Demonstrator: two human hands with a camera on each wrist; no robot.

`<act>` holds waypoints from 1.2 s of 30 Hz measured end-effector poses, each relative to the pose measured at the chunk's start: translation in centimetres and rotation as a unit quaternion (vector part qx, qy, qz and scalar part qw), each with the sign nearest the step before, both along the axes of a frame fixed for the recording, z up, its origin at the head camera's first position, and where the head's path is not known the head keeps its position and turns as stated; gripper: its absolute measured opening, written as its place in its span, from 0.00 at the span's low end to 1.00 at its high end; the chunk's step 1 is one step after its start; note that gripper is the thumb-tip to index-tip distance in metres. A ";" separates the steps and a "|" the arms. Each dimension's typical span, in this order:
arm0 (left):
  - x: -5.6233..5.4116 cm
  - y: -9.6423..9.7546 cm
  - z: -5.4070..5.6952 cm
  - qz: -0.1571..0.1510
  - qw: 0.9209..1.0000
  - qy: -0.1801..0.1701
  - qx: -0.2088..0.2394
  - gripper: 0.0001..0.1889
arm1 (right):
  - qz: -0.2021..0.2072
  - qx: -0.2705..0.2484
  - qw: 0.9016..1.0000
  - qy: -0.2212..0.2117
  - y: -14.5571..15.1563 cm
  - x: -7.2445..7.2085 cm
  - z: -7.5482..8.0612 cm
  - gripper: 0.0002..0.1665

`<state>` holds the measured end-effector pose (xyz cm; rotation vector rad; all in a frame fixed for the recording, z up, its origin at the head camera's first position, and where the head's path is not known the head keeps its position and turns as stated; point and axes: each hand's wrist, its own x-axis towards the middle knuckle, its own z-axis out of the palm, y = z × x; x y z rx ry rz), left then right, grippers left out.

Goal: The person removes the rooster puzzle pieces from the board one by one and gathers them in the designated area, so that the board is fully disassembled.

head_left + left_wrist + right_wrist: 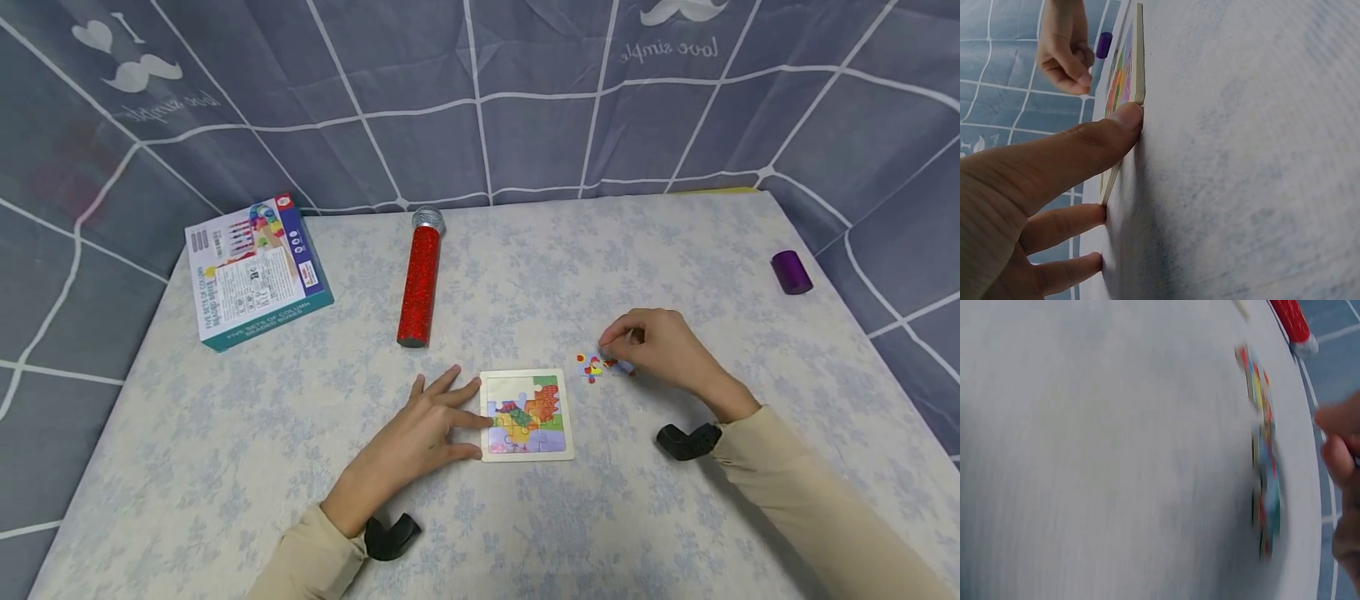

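Note:
A square jigsaw puzzle (pixel 525 421) in a pale frame lies partly filled on the table, its upper left area bare. My left hand (pixel 427 425) is spread along its left side; the thumb and fingertips touch the frame's edge, the fingers fairly straight. In the left wrist view the thumb (pixel 1104 134) presses against that edge. Right of the frame, loose puzzle pieces (pixel 594 367) lie in a small cluster. Over them is my right hand (pixel 660 346), fingers curled, thumb and index finger pinching a small puzzle piece mostly hidden by the fingertips. The right wrist view is blurred.
A red glitter microphone (pixel 420 287) lies behind the puzzle. At the back left lies a bead-set box (pixel 258 271); a purple cylinder (pixel 791 272) is at the far right. A patterned blue-grey curtain (pixel 420 100) hangs behind the table.

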<state>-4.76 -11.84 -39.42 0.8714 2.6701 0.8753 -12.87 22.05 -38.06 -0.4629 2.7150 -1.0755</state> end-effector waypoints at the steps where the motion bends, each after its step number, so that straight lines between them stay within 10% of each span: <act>1: 0.0 0.0 0.0 0.000 1.000 0.000 0.000 0.20 | 0.022 -0.009 1.000 0.000 -0.5 0.0 -0.1 0.05; 11: 0.0 0.1 -0.1 0.005 1.000 -0.008 0.002 0.20 | 0.226 -0.016 0.974 0.007 -5.9 0.0 -0.4 0.12; 27: 0.0 0.0 0.5 0.005 1.000 -0.001 -0.024 0.20 | 0.302 0.160 0.934 0.099 -8.6 0.4 0.2 0.12; 36: 0.0 0.1 0.4 0.008 1.000 -0.002 -0.030 0.20 | 0.271 0.103 0.957 0.029 -7.8 0.4 0.4 0.10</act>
